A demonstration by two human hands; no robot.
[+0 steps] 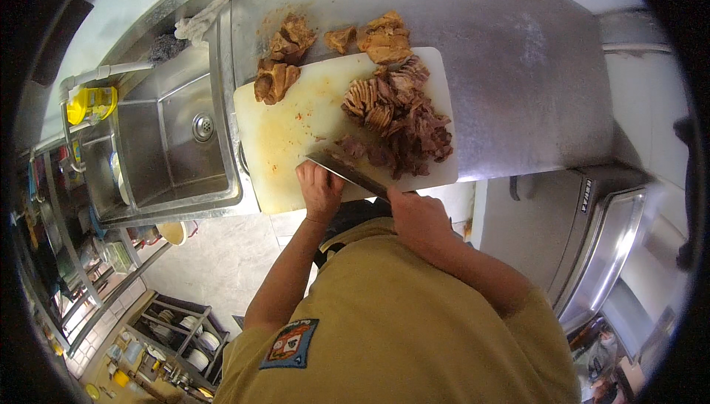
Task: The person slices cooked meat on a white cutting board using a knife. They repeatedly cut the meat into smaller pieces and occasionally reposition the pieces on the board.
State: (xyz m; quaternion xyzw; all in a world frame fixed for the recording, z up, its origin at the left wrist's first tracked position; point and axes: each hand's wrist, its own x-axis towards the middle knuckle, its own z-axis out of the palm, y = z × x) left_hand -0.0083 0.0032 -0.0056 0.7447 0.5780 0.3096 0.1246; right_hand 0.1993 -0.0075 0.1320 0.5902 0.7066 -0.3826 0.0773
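My right hand (420, 221) is closed around the handle of a knife (350, 172), whose blade lies low over the near part of a white cutting board (288, 137). Beside the blade's far end is my left hand (320, 186), fingers curled; whether it holds anything cannot be told. A heap of sliced cooked meat (399, 121) covers the board's right side. One unsliced meat chunk (275, 81) rests at the board's left corner. Further chunks (292, 38) sit on the steel counter beyond the board, among them a small piece (340, 39) and a larger one (385, 38).
Left of the board is a steel sink (186, 132) with a drain, a cloth (201, 22) on its rim and a yellow container (93, 104) at its far side. The steel counter (516, 93) extends right. Below right stands a steel cabinet (527, 226); a dish rack (183, 332) is lower left.
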